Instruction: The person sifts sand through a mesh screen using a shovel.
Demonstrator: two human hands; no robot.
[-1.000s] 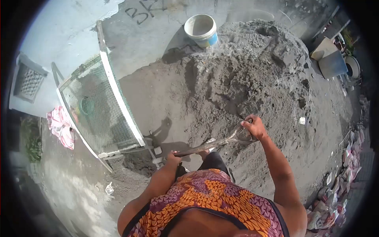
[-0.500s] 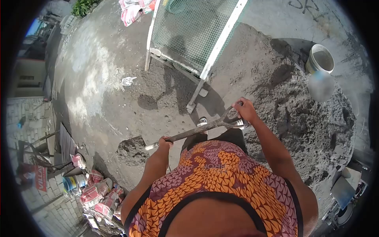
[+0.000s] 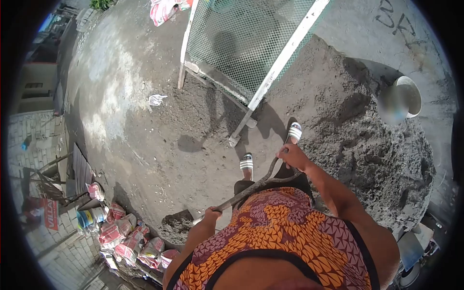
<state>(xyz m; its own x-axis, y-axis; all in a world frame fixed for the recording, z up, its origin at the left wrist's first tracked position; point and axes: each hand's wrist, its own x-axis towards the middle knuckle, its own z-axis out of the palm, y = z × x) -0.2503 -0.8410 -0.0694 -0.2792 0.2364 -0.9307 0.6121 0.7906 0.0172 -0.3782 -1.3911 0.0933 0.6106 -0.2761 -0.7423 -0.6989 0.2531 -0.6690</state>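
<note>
A shovel (image 3: 246, 193) slants across the front of my body, its forked handle end to the right and its blade at lower left. My right hand (image 3: 294, 157) is closed round the grip at the forked end. Lower down, near the blade, my left hand (image 3: 211, 213) wraps the shaft. Dark, damp-looking sand (image 3: 178, 223) rests on the blade, whose edges are partly hidden by my left arm. To my right spreads a big heap of grey sand (image 3: 357, 159). Ahead leans a framed mesh screen (image 3: 246, 48), with a mound of sand (image 3: 193, 108) under its lower end.
A white bucket (image 3: 414, 96) stands by the heap; a blurred patch covers part of it. Red-and-white sacks (image 3: 128, 237) lie at lower left near blue-and-yellow tubs (image 3: 86, 218). A crumpled white scrap (image 3: 156, 100) is on the ground. More sacks (image 3: 164, 12) lie beside the screen.
The shovel has swung lower and closer to my body, its loaded blade moving down and slightly right. My right foot has stepped out beside the heap. Both hands keep their hold.
</note>
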